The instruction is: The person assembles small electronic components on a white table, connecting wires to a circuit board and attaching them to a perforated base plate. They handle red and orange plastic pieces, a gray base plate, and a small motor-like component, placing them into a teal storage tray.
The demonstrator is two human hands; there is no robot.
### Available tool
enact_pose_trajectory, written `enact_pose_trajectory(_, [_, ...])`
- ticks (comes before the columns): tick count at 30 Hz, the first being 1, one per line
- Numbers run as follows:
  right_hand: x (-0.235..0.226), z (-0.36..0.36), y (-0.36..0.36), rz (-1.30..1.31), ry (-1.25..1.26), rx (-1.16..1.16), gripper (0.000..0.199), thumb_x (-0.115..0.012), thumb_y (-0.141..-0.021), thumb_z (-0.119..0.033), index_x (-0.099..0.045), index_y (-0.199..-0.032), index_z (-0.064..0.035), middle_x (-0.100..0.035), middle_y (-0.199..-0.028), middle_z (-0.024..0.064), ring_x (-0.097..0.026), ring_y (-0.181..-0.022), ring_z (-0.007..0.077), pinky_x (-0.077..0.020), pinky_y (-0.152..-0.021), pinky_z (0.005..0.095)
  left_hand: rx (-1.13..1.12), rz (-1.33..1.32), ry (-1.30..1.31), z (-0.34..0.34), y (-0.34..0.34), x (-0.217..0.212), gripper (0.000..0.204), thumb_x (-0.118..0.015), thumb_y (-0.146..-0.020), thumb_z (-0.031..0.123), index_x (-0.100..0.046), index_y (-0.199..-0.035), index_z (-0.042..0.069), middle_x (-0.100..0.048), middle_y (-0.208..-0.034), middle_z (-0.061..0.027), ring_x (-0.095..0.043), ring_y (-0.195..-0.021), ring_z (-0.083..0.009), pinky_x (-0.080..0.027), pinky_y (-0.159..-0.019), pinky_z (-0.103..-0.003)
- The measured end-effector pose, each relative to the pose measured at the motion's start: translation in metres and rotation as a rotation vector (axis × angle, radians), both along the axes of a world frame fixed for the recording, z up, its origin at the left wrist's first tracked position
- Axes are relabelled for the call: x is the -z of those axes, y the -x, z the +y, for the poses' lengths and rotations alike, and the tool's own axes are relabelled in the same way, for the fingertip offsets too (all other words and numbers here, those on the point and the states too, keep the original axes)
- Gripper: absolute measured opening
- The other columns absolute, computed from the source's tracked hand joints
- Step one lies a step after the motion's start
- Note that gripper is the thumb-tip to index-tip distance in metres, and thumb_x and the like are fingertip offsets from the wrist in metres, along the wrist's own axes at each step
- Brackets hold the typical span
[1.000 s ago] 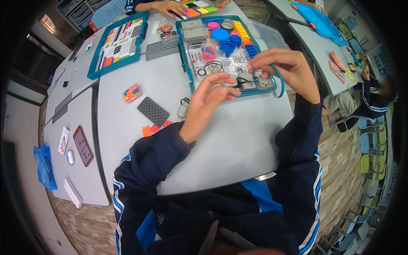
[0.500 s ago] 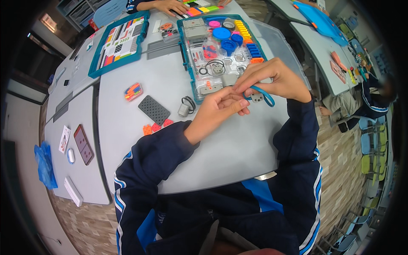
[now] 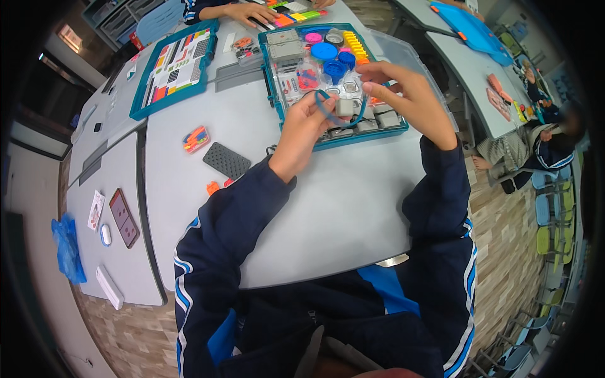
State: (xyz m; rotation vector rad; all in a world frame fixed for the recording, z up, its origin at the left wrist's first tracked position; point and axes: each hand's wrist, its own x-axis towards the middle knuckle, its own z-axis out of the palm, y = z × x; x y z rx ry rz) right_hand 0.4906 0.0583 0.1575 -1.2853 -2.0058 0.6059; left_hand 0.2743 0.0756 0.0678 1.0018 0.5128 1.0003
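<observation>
Blue band is up between my two hands, bent into a curve above the near part of a teal-rimmed tray. Left hand: narrow grip, thumb and fingers pinched on the band's left end. Right hand: fingers bent, thumb just beside the band's right end; can't tell whether that grip is closed on it or only near it. Grey block shows inside the curve; can't tell if it's joined to anything. Closest to me: dark sleeves, striped white and blue, reaching over the pale grey tabletop. Off left on a separate tabletop, a phone lies flat, screen up. Just past my left forearm, small orange piece, then a dark grey studded plate lying slantwise, then a little clear box with orange and other bright bits. Farther up inside the tray: blue wheels and a row of yellow parts, right side. Second teal case sits well apart, left of the tray. Far edge: another person's hand over colourful strips.
</observation>
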Motion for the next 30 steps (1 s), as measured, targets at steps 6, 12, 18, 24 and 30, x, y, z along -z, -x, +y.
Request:
enact_pose_trajectory(6, [0.003,0.002,-0.002,-0.007,0.268,-0.206,0.033,-0.068,-0.096,-0.022,-0.067,-0.126,-0.0097,-0.073,-0.092,0.0078,-0.068,-0.078,0.0177,-0.0546,-0.071,0.0302,0.019,0.161,-0.021,0.018,0.003,0.002,0.026,-0.062,-0.103,0.025,-0.061,-0.113,0.001,-0.069,-0.103,-0.0078,-0.071,-0.097,-0.0180,-0.055,-0.088,-0.029])
enact_pose_trajectory(12, [0.010,0.003,-0.002,-0.171,0.226,-0.285,0.042,-0.082,-0.083,-0.020,-0.068,-0.119,-0.0041,-0.075,-0.095,0.0093,-0.071,-0.083,0.0173,-0.0550,-0.072,0.0282,0.016,0.239,-0.010,0.010,0.009,0.004,0.017,-0.061,-0.100,0.016,-0.057,-0.107,0.000,-0.071,-0.100,-0.0148,-0.075,-0.083,-0.0234,-0.060,-0.074,-0.031])
enact_pose_trajectory(18, [0.004,-0.005,-0.006,-0.326,0.320,-0.355,0.056,-0.091,-0.073,-0.032,-0.068,-0.110,0.0021,-0.075,-0.093,0.0110,-0.072,-0.085,0.0204,-0.0574,-0.072,0.0314,0.142,0.289,0.033,-0.004,0.003,0.006,0.024,-0.064,-0.098,0.022,-0.052,-0.108,0.003,-0.072,-0.094,-0.0167,-0.075,-0.074,-0.0259,-0.058,-0.066,-0.029])
enact_pose_trajectory(24, [0.005,-0.025,-0.001,-0.371,0.060,-0.223,0.063,-0.090,-0.070,-0.041,-0.067,-0.107,0.0050,-0.072,-0.090,0.0154,-0.071,-0.084,0.0317,-0.0559,-0.077,0.0362,0.147,0.207,0.065,-0.010,-0.005,0.010,0.020,-0.053,-0.101,0.009,-0.036,-0.108,0.003,-0.069,-0.090,-0.0259,-0.075,-0.074,-0.0326,-0.060,-0.060,-0.033])
enact_pose_trajectory(30, [0.012,-0.026,0.012,-0.361,-0.095,-0.197,0.041,-0.080,-0.081,-0.031,-0.063,-0.093,0.0036,-0.067,-0.077,0.0165,-0.066,-0.072,0.0359,-0.0523,-0.068,0.0422,0.141,0.201,0.115,-0.017,-0.002,0.005,0.019,-0.053,-0.103,0.021,-0.045,-0.108,0.005,-0.070,-0.095,-0.0213,-0.074,-0.088,-0.0274,-0.059,-0.079,-0.033])
